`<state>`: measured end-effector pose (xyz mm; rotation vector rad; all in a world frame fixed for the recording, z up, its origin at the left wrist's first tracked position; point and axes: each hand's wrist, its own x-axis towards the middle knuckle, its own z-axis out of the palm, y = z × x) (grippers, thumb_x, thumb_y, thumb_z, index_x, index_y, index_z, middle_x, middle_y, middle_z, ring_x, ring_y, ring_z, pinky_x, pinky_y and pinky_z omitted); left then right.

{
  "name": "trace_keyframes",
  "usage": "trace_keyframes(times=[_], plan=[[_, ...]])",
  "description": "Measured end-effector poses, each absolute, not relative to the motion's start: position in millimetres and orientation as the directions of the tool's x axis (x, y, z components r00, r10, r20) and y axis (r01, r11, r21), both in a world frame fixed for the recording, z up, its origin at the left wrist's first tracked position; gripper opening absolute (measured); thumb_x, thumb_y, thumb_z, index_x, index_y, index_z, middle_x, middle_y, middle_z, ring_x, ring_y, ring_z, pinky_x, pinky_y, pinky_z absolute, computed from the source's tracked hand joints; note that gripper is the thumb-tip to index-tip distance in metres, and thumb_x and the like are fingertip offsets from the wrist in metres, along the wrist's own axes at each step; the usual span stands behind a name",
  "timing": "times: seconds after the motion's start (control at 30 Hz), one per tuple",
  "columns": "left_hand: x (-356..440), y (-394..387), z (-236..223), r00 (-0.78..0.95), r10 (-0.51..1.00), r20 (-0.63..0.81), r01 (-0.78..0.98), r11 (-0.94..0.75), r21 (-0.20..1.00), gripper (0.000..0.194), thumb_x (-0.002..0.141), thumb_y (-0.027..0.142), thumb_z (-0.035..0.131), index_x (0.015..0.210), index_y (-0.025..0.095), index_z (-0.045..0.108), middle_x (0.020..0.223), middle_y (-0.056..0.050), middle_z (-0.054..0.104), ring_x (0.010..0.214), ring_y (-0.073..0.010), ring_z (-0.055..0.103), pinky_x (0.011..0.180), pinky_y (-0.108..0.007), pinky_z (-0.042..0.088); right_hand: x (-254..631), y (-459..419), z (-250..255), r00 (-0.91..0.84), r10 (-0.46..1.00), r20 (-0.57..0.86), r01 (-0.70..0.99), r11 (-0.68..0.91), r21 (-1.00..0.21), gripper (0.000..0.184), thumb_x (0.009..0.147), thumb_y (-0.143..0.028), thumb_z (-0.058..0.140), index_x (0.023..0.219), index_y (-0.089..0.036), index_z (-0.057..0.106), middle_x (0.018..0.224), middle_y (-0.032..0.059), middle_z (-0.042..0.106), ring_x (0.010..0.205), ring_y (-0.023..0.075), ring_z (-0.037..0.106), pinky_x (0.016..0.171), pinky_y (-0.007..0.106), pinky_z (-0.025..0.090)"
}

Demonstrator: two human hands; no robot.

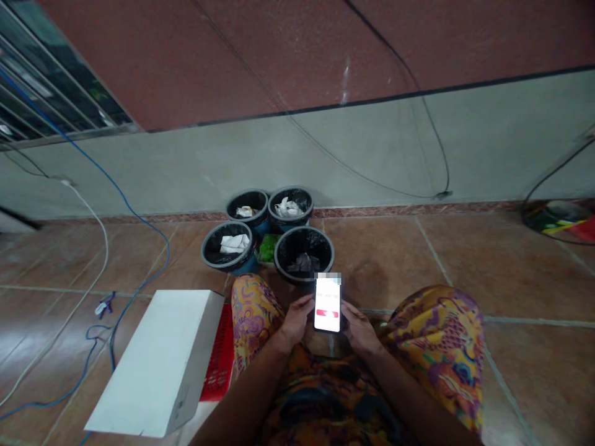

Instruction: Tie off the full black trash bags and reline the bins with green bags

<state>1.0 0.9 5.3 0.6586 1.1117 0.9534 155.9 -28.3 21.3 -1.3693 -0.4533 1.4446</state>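
A smartphone [328,302] with a bright white screen and a red bar is held upright between both hands, over my lap. My left hand [296,319] grips its left edge, and my right hand [360,326] grips its right edge. The fingers behind the phone are hidden. Just beyond the phone stands a bin [304,229] lined with a black bag, with dark crumpled stuff inside. Beside it are a bin with folded white paper [235,243] and two bins at the back, one with crumpled white material [288,207].
A long white box [153,359] lies on my left, over a red plastic basket [217,359]. Something green [268,248] sits among the bins. A blue cable [125,198] and a white cable [105,229] run over the tiled floor. A wall [372,148] stands ahead.
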Motion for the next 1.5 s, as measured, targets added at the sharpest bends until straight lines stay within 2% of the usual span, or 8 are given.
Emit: trace_keyframes(times=[0.17, 0.37, 0.5, 0.87, 1.0, 1.2, 1.37, 1.5], plan=[[1, 0, 5, 0.135, 0.887, -0.441, -0.293, 0.461, 0.838, 0.038, 0.072, 0.037, 0.076, 0.105, 0.016, 0.078, 0.111, -0.010, 0.076, 0.101, -0.0247, 0.070, 0.103, -0.041, 0.048, 156, -29, 16, 0.160, 0.845, -0.510, -0.469, -0.389, -0.793, 0.023, 0.068, -0.032, 0.075, 0.087, -0.019, 0.078, 0.097, 0.0123, 0.078, 0.095, 0.0311, 0.071, 0.083, 0.046, 0.059], [0, 0, 3, 0.130, 0.895, -0.427, -0.332, 0.445, 0.832, 0.038, 0.071, 0.038, 0.078, 0.102, 0.016, 0.079, 0.107, -0.011, 0.077, 0.098, -0.0246, 0.070, 0.102, -0.041, 0.048, 158, -31, 8, 0.135, 0.835, -0.534, -0.471, -0.420, -0.776, 0.035, 0.068, -0.042, 0.076, 0.094, -0.020, 0.078, 0.096, 0.0114, 0.078, 0.090, 0.0316, 0.072, 0.077, 0.045, 0.060], [0, 0, 1, 0.104, 0.905, -0.412, -0.338, 0.422, 0.841, 0.040, 0.069, 0.040, 0.080, 0.101, 0.016, 0.079, 0.106, -0.011, 0.077, 0.099, -0.0254, 0.069, 0.101, -0.041, 0.048, 160, -32, 7, 0.122, 0.852, -0.509, -0.479, -0.398, -0.782, 0.032, 0.065, -0.040, 0.079, 0.091, -0.022, 0.079, 0.099, 0.0107, 0.078, 0.094, 0.0318, 0.072, 0.079, 0.044, 0.060], [-5, 2, 31, 0.029, 0.933, -0.360, -0.296, 0.352, 0.888, 0.039, 0.072, 0.042, 0.077, 0.100, 0.015, 0.079, 0.099, -0.009, 0.078, 0.085, -0.0215, 0.069, 0.084, -0.033, 0.053, 150, -26, 26, 0.014, 0.832, -0.554, -0.620, -0.427, -0.658, 0.042, 0.062, -0.046, 0.086, 0.097, -0.024, 0.078, 0.098, 0.0040, 0.079, 0.086, 0.0215, 0.072, 0.073, 0.031, 0.058], [-18, 1, 54, -0.011, 0.935, -0.355, -0.313, 0.334, 0.889, 0.040, 0.072, 0.042, 0.076, 0.101, 0.015, 0.078, 0.097, -0.009, 0.078, 0.082, -0.0209, 0.069, 0.078, -0.031, 0.053, 141, -22, 45, -0.063, 0.841, -0.537, -0.608, -0.459, -0.648, 0.044, 0.064, -0.045, 0.086, 0.101, -0.022, 0.076, 0.096, 0.0026, 0.078, 0.081, 0.0177, 0.070, 0.069, 0.026, 0.055], [-56, -4, 82, -0.133, 0.918, -0.375, -0.387, 0.300, 0.872, 0.036, 0.071, 0.044, 0.079, 0.095, 0.018, 0.078, 0.089, -0.009, 0.078, 0.075, -0.0216, 0.070, 0.072, -0.032, 0.053, 130, -16, 59, -0.153, 0.843, -0.516, -0.550, -0.506, -0.664, 0.054, 0.066, -0.049, 0.085, 0.111, -0.021, 0.074, 0.097, 0.0072, 0.077, 0.084, 0.0197, 0.070, 0.070, 0.030, 0.054], [-102, -13, 102, -0.279, 0.891, -0.358, -0.473, 0.196, 0.859, 0.040, 0.070, 0.046, 0.080, 0.096, 0.017, 0.078, 0.093, -0.011, 0.079, 0.074, -0.0229, 0.071, 0.068, -0.032, 0.054, 132, -18, 45, -0.142, 0.802, -0.581, -0.438, -0.577, -0.689, 0.059, 0.056, -0.050, 0.089, 0.106, -0.024, 0.076, 0.095, 0.0056, 0.076, 0.081, 0.0179, 0.068, 0.067, 0.026, 0.053], [-143, -27, 107, -0.421, 0.848, -0.321, -0.443, 0.117, 0.889, 0.046, 0.068, 0.047, 0.081, 0.099, 0.012, 0.077, 0.091, -0.011, 0.079, 0.070, -0.0216, 0.070, 0.067, -0.030, 0.053, 143, -17, 11, -0.166, 0.730, -0.663, -0.369, -0.669, -0.645, 0.058, 0.046, -0.053, 0.090, 0.097, -0.030, 0.077, 0.096, 0.0041, 0.077, 0.085, 0.0207, 0.070, 0.069, 0.028, 0.056]])
